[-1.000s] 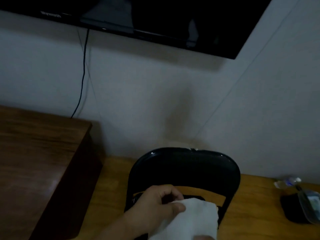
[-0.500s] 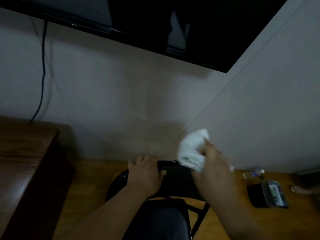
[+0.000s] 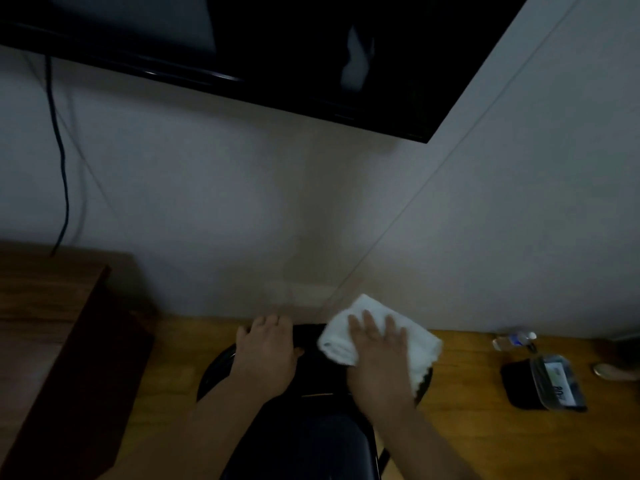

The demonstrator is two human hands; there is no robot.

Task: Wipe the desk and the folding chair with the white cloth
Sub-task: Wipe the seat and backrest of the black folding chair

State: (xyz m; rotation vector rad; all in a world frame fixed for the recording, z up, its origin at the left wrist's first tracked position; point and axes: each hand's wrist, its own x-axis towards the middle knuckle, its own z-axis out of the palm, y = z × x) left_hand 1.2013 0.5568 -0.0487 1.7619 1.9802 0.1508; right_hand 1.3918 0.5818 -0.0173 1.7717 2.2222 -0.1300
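- The right hand (image 3: 377,355) lay flat, fingers straight and spread, pressing the white cloth (image 3: 381,336) down on the top of the folding chair's backrest (image 3: 311,336); an open palm spreads pressure over more cloth, which suits wiping a curved edge.
- The cloth was bunched in loose folds and draped over the right part of the backrest, one corner sticking up toward the wall (image 3: 242,202).
- The left hand (image 3: 268,351) gripped the top edge of the backrest just beside the cloth, fingers curled over the far side, probably to brace the light folding chair against the push of the wipe.
- The two hands sat close together but did not touch.
- The chair's dark seat (image 3: 311,445) showed below, between the forearms.
- The wooden desk (image 3: 38,306) stood well apart at the left, with neither hand on it, so the step in hand looked like the chair part.
- On the floor at the right lay a small plastic bottle (image 3: 514,339) and a dark item with a clear container (image 3: 550,379), clear of the work.
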